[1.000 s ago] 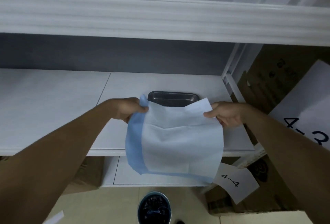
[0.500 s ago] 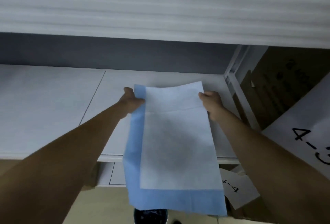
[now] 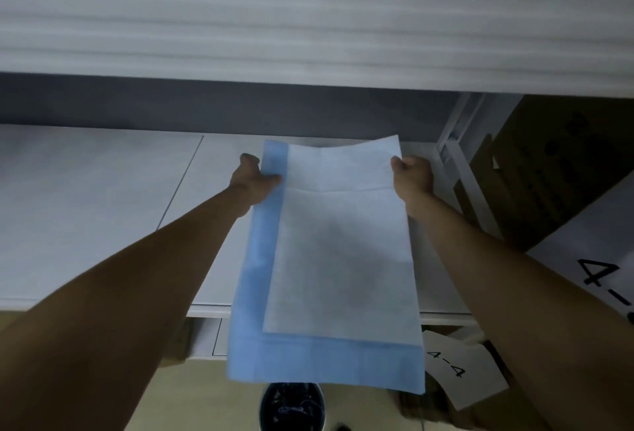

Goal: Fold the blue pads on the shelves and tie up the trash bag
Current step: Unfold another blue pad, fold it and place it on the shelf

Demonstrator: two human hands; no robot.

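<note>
The blue pad is held out flat over the white shelf, pinched at its far corners: the left hand is curled round the blue border, the right hand is closed on the white side. The near end of the pad hangs out past the shelf's front edge, over the floor.

Biggest risk, as a guess: that overhang. If the pad gets laid down as is, the free end could drag the whole thing off the shelf, or the thin sheet could flop and crease crooked before a fold is made. A loose pinch on either corner would likely let the edges drift out of line too.

The shelf surface is pale, smooth and split by a seam left of the pad. Another shelf edge runs above it, blurred. Right of the pad, cardboard boxes and paper labels marked 4-4 are seen. Below the pad, a dark round bin sits on the floor; whether a trash bag is in it can't be told.
</note>
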